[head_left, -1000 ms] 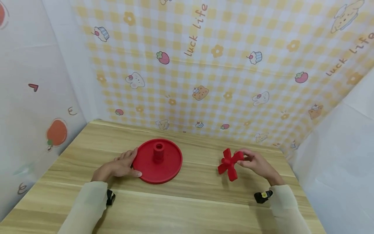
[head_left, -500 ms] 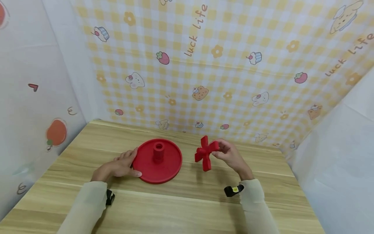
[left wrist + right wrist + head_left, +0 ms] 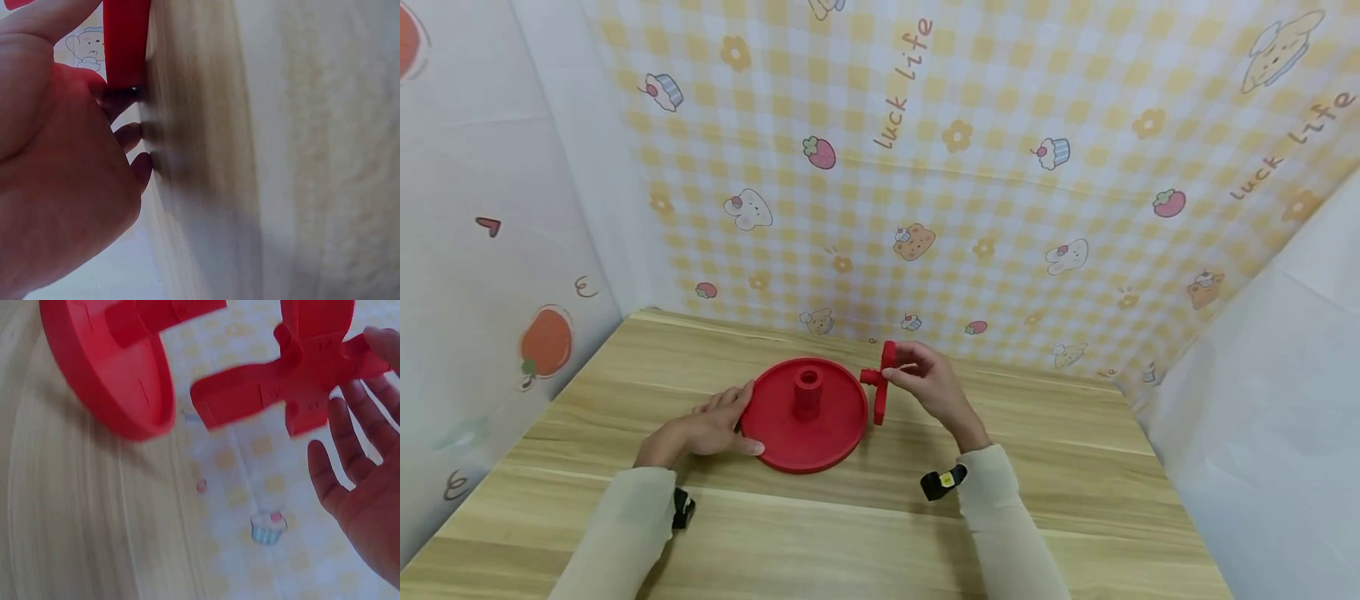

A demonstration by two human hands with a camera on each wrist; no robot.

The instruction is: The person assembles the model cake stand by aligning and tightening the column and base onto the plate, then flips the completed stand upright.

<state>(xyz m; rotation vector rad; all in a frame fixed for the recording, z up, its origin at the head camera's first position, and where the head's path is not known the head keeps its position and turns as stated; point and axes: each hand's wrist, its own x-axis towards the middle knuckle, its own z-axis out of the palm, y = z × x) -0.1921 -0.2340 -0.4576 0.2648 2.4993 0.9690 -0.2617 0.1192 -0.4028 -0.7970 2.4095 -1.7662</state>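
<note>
A red round base (image 3: 841,429) with a raised rim lies on the wooden table, a hollow post (image 3: 807,396) standing at its middle. My left hand (image 3: 711,423) holds its left rim, thumb over the edge. In the left wrist view, fingertips (image 3: 142,169) reach down to the wood beside the base's red wall (image 3: 127,40). My right hand (image 3: 934,387) pinches one arm of a red cross-shaped piece (image 3: 881,400), held upright just right of the base. A short peg (image 3: 868,377) on the piece points left, toward the post. The right wrist view shows the cross-shaped piece (image 3: 306,375) apart from the base (image 3: 140,412).
A patterned cloth (image 3: 985,200) hangs along the table's back edge, with white cloths (image 3: 1262,358) to the sides. Wooden tabletop (image 3: 820,533) extends in front of the base and to its right. Each wrist wears a black camera mount (image 3: 942,482).
My right hand has carried the cross-shaped piece left to the base's right rim and turned it, so its peg now points left. The left hand and base have stayed put.
</note>
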